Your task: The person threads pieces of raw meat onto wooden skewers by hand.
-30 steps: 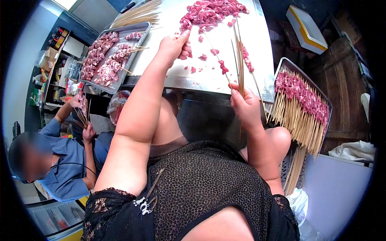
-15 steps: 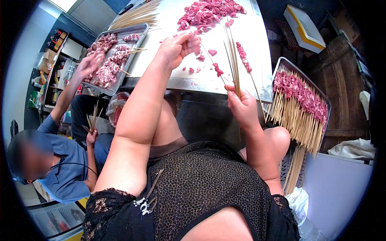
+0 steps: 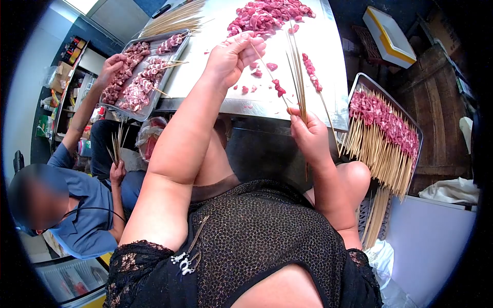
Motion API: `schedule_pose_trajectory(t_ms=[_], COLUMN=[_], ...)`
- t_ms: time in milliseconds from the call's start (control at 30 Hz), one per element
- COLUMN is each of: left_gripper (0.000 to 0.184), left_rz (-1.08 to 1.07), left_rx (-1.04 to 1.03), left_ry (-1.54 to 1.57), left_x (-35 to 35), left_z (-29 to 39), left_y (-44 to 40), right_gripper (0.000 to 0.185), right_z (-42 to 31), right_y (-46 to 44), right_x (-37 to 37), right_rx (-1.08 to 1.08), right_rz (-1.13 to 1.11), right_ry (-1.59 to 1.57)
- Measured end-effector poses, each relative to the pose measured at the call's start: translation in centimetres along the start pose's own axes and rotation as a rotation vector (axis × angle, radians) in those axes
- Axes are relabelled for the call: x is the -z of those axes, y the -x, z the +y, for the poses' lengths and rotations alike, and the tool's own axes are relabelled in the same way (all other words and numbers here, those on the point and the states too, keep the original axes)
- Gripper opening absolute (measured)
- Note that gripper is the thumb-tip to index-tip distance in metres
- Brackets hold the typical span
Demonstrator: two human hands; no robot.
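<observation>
My left hand [image 3: 231, 57] is closed in a pinch over the white table, its fingertips at the tip of a wooden skewer [image 3: 265, 62]. Whether a piece of meat is between those fingers is hidden. Red meat pieces [image 3: 279, 88] are threaded partway down this skewer. At the table's front edge, my right hand [image 3: 310, 137] grips its lower end, together with a bundle of bare skewers [image 3: 297, 77] pointing away from me. A loaded meat skewer [image 3: 311, 72] lies just right of the bundle. Loose meat scraps [image 3: 257, 73] lie below my left fingers.
A heap of cut meat [image 3: 267, 18] is at the table's back. A tray of finished skewers [image 3: 420, 134] stands at right, another tray [image 3: 174, 64] at left. A co-worker's hand [image 3: 110, 69] is over the left tray; their other hand [image 3: 117, 173] holds skewers.
My left hand has shifted slightly up and right along the skewer tip; my right hand stays in place. The co-worker's hand has moved up along the left tray, fingers now curled.
</observation>
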State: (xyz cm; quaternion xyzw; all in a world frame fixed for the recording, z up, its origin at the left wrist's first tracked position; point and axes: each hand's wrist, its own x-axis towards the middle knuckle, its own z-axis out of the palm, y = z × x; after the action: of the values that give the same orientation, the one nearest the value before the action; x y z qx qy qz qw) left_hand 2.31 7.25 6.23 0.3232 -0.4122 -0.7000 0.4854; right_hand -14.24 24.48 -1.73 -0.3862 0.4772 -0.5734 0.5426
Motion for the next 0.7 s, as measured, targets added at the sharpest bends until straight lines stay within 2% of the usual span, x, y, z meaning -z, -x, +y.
schedule_pose_trajectory(t_ms=[100, 233, 300, 700], left_gripper=[0.023, 0.023, 0.028, 0.027], left_rz=[0.010, 0.006, -0.015, 0.004], left_rx=[-0.005, 0.000, 0.020, 0.071], left_ry=[0.080, 0.063, -0.046, 0.040], left_x=[0.0, -0.3, -0.6, -2.1], left_z=[0.0, 0.1, 0.2, -0.5], left_y=[-0.1, 0.1, 0.4, 1.1], right_gripper=[0.020, 0.020, 0.020, 0.017], right_z=[0.0, -0.1, -0.1, 0.0], right_y=[0.1, 0.2, 0.0, -0.2], right_x=[0.1, 0.3, 0.6, 0.3], right_rx=[0.004, 0.017, 0.023, 0.127], right_rz=[-0.004, 0.004, 0.016, 0.102], right_ry=[-0.004, 0.008, 0.033, 0.206])
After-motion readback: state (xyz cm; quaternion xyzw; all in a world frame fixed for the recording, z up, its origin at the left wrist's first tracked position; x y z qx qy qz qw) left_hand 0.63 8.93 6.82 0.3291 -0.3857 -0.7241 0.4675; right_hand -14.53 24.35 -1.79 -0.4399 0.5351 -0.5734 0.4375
